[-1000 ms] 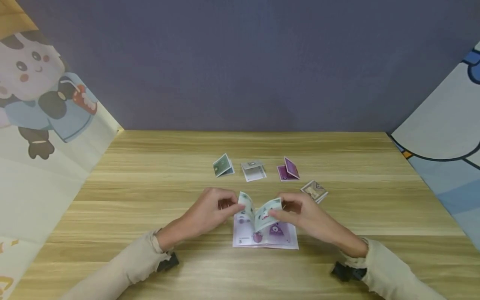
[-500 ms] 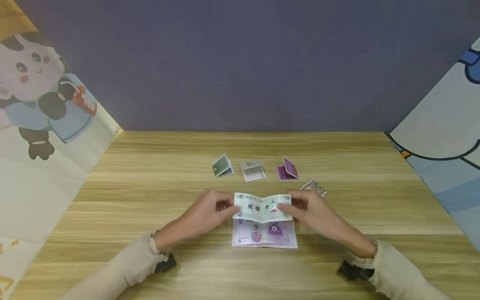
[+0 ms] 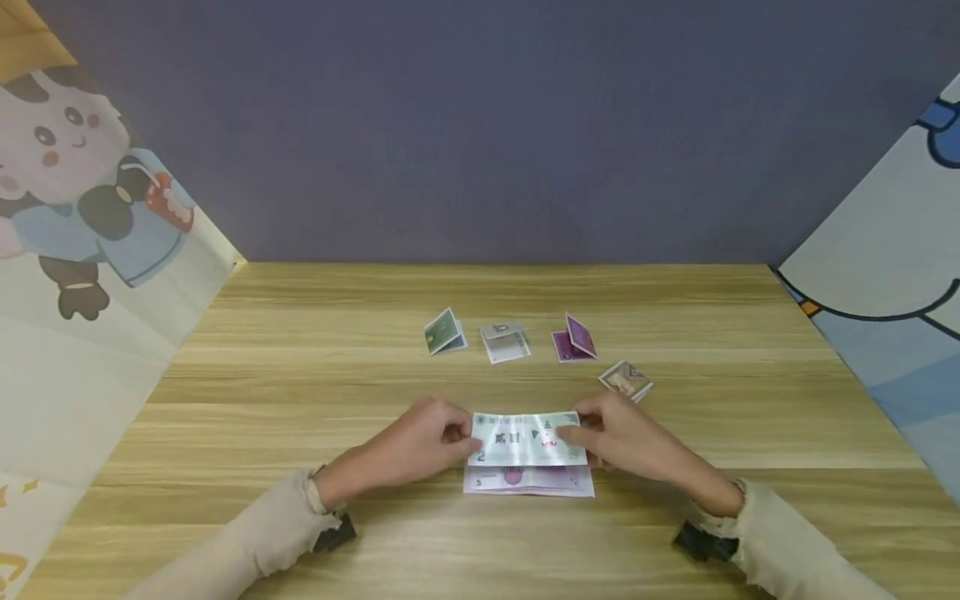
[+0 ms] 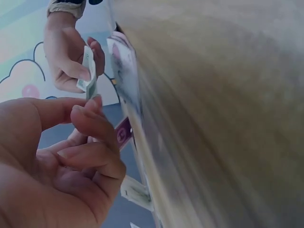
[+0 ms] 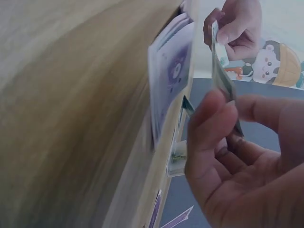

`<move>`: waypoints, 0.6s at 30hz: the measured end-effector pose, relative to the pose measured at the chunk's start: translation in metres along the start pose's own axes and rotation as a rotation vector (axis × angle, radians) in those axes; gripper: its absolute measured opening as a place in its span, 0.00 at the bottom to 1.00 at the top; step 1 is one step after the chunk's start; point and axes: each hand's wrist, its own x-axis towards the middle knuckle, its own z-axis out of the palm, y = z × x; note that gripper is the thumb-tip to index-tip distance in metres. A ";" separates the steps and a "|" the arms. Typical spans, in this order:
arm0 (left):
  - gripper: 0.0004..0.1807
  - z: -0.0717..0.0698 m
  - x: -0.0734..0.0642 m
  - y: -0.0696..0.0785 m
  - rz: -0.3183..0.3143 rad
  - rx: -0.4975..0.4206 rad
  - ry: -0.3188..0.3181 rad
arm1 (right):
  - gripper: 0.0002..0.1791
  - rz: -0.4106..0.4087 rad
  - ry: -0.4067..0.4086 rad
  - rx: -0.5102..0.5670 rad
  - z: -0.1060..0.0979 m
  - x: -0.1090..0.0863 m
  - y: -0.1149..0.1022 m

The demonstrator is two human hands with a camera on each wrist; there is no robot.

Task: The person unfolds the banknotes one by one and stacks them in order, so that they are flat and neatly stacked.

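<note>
A pale green play banknote point(image 3: 525, 439) marked 2 is stretched nearly flat between both hands in the head view. My left hand point(image 3: 427, 443) pinches its left end between thumb and fingers. At the opposite end, my right hand point(image 3: 626, 442) grips it the same way. Beneath it lie purple play banknotes point(image 3: 528, 482) marked 5, their upper part covered by the green one. The right wrist view shows these purple notes as a loose stack point(image 5: 173, 71) with a gap between it and the raised green banknote point(image 5: 221, 71).
Farther back on the wooden table point(image 3: 315, 350) stand folded notes: a dark green one point(image 3: 444, 332), a grey one point(image 3: 506, 342) and a magenta one point(image 3: 575, 338). A folded brown note point(image 3: 626, 380) lies just beyond the right hand. A dark blue wall point(image 3: 495, 133) bounds the back.
The green banknote went from folded up in a V to nearly flat. Both hands spread apart with it, then came down toward the near side, covering more of the purple notes.
</note>
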 end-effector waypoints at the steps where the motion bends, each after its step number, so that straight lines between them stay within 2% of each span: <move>1: 0.18 0.001 0.000 -0.001 0.004 0.008 -0.014 | 0.22 0.001 -0.004 -0.021 0.001 0.000 0.001; 9: 0.18 0.007 0.001 -0.002 -0.002 0.046 -0.113 | 0.21 -0.037 -0.011 -0.218 0.008 0.003 0.007; 14: 0.17 0.009 0.003 -0.002 -0.030 0.085 -0.143 | 0.24 -0.031 0.010 -0.347 0.011 0.004 0.007; 18: 0.17 0.011 0.005 -0.001 -0.059 0.117 -0.149 | 0.26 -0.031 0.022 -0.406 0.012 0.004 0.006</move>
